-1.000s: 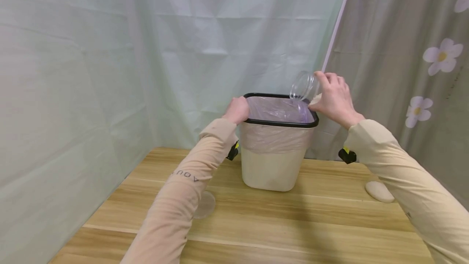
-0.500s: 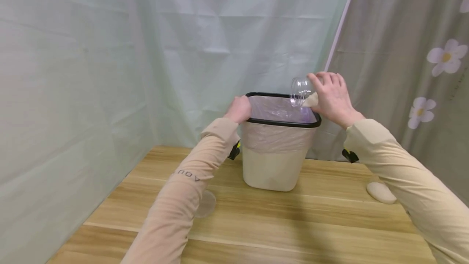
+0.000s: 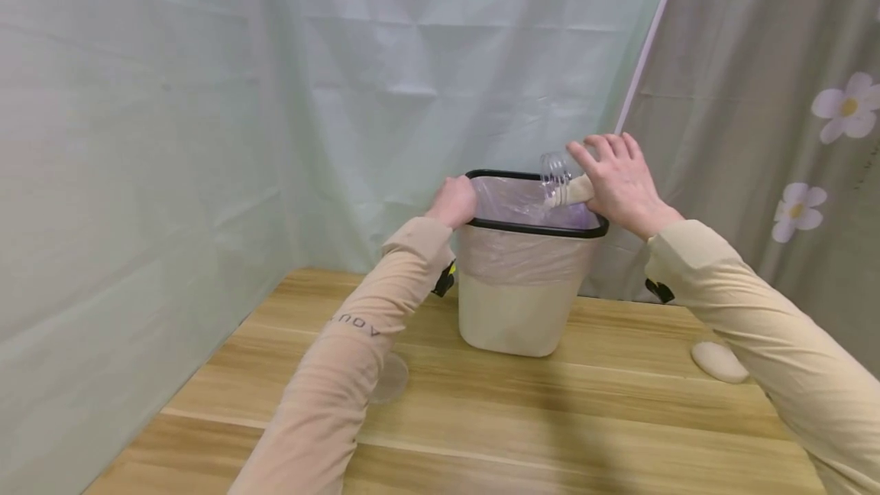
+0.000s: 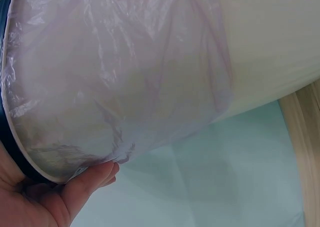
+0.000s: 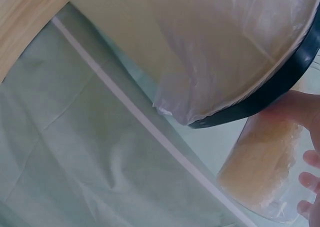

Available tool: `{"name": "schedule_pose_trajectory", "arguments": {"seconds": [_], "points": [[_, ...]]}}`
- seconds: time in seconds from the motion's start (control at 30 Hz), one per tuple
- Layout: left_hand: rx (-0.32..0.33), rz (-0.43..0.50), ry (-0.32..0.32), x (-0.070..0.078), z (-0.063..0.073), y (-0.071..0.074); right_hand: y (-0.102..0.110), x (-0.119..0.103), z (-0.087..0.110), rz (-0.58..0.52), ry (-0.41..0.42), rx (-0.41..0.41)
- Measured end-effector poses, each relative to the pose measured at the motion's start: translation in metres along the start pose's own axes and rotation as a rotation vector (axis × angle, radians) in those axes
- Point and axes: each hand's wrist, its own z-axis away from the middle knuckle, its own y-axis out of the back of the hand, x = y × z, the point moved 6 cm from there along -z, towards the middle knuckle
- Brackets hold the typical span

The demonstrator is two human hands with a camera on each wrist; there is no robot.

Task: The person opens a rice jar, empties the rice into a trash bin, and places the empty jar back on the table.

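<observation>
The bin (image 3: pixel 512 315) stands upright on the table (image 3: pixel 481 426), a black rim (image 3: pixel 532 228) round its top and a thin purplish liner (image 3: pixel 522 262) folded down over its outer wall. Above the right part of its opening, the clear jar (image 3: pixel 555 178) lies tilted onto its side, its threaded mouth pointing left over the liner and slightly down. A pale filling (image 5: pixel 262 159) sits inside, reaching to the mouth; whether any has fallen into the bin cannot be told.

The right hand (image 3: pixel 622 183) grips the jar at the bin's right edge. Its fingers are spread and curled round the jar's body, thumb below near the rim, so the jar lies between thumb and fingers with its mouth projecting beyond them. At the bin's left edge, the left hand (image 3: pixel 455 202) clasps the rim and liner, with fingers (image 4: pixel 92 182) outside the wall, well apart from the jar.

Nearer the person than the bin, to its left, a translucent disc (image 3: pixel 392 379) lies partly behind the left sleeve (image 3: pixel 344 361). To the bin's right rests a pale rounded object (image 3: pixel 719 362), near the right sleeve (image 3: pixel 749 327). Curtains (image 3: pixel 426 59) hang behind the bin.
</observation>
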Motion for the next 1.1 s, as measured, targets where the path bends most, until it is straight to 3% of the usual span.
{"name": "schedule_pose_trajectory", "arguments": {"seconds": [0.07, 0.1, 0.2, 0.3, 0.33, 0.43, 0.53, 0.7, 0.73, 0.8, 0.93, 0.97, 1.1], "points": [[0.002, 0.001, -0.006, -0.001, -0.004, -0.004, 0.000, -0.001, 0.000, 0.007, 0.015, 0.001], [-0.031, 0.010, 0.001, -0.003, -0.008, -0.009, 0.001, -0.001, 0.000, 0.008, 0.021, 0.002], [0.010, 0.016, -0.009, -0.007, -0.018, -0.021, 0.001, -0.002, 0.000, 0.020, 0.051, 0.001], [-0.004, 0.050, 0.020, -0.005, -0.014, -0.015, 0.000, -0.004, 0.000, 0.032, 0.087, 0.000], [0.034, 0.048, 0.013, -0.003, -0.010, -0.009, 0.000, -0.004, 0.000, 0.037, 0.097, -0.003], [-0.036, 0.125, 0.082, 0.010, 0.013, 0.024, 0.000, -0.005, 0.000, 0.057, 0.120, -0.007], [-0.106, 0.190, 0.137, 0.019, 0.029, 0.046, 0.001, -0.005, -0.001, 0.077, 0.135, -0.015], [-0.095, 0.159, 0.108, 0.027, 0.028, 0.047, 0.006, -0.004, -0.002, 0.110, 0.157, -0.023], [-0.058, 0.139, 0.080, 0.029, 0.027, 0.046, 0.007, -0.004, -0.002, 0.114, 0.163, -0.024], [-0.107, 0.160, 0.104, 0.037, 0.034, 0.057, 0.010, -0.004, -0.002, 0.123, 0.175, -0.025], [-0.128, 0.214, 0.149, 0.054, 0.059, 0.093, 0.014, -0.005, -0.003, 0.140, 0.195, -0.046], [-0.160, 0.234, 0.180, 0.058, 0.067, 0.104, 0.015, -0.005, -0.003, 0.148, 0.200, -0.058], [-0.130, 0.263, 0.192, 0.063, 0.079, 0.118, 0.016, -0.008, -0.005, 0.176, 0.242, -0.090]]}}
